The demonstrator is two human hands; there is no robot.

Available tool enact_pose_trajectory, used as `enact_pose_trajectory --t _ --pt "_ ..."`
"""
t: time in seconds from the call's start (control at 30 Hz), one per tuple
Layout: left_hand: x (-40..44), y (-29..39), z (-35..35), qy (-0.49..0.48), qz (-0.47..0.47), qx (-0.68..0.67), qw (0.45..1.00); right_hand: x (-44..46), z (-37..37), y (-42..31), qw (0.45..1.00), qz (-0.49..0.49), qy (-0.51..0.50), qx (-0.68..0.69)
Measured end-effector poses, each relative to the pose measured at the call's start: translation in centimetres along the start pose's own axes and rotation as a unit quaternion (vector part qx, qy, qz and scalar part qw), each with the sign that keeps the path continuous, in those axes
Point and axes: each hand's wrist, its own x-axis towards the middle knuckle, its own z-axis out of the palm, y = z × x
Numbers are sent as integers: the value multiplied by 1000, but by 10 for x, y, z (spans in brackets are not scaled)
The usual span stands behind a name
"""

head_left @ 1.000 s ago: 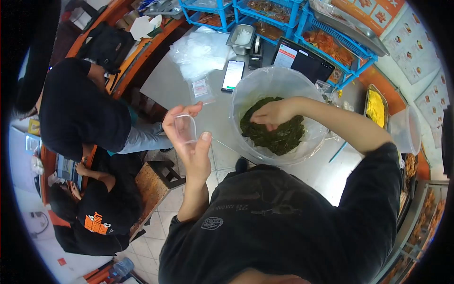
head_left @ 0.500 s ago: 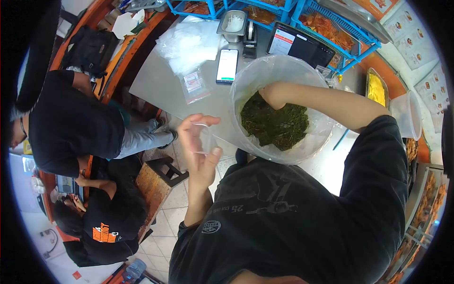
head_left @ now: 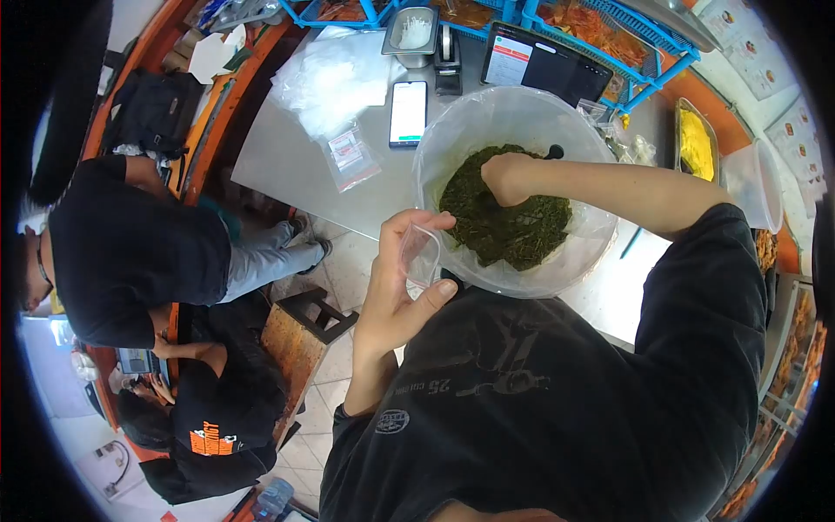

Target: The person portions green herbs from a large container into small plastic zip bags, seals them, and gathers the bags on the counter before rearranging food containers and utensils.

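Note:
My left hand [head_left: 389, 291] holds a small clear plastic bag [head_left: 421, 255] between fingers and thumb, its mouth spread wide. The hand is beside the left rim of a large translucent tub [head_left: 452, 122]. Dark green chopped leaves [head_left: 522, 235] cover the tub's bottom. My right hand [head_left: 511, 178] reaches into the tub from the right, curled downward, with its fingertips buried in the leaves. What those fingers grip, if anything, is hidden.
Beyond the tub are a phone [head_left: 408, 114], a stack of clear bags [head_left: 335, 78], a metal container [head_left: 410, 36], a tape dispenser [head_left: 447, 65] and a tablet [head_left: 544, 70]. Blue baskets [head_left: 609, 39] line the back. Two people work on the left, near a wooden stool [head_left: 300, 339].
My left hand has moved right with the plastic bag, up to the tub's rim. My right hand remains in the leaves, slightly shifted. The whole view has shifted a little.

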Motion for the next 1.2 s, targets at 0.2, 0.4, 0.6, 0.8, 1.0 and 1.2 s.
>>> enact_pose_trajectory --t 0.2,0.4,0.6,0.8,1.0,1.2 --pt "-1 0 3 1 4 5 1000 33 16 -3 996 -27 -9 81" --pt "-5 -3 7 26 -10 8 1000 27 2 -7 966 -10 -50 252" --pt "-6 -5 10 21 23 4 1000 35 -1 4 953 -21 -93 288" --pt "-11 3 15 87 65 21 994 29 -7 8 936 -49 -166 306" --pt "-15 11 21 141 93 40 985 8 -14 25 916 -39 -151 369" --pt "-12 20 32 136 93 42 985 -22 -28 38 922 -36 -106 371"
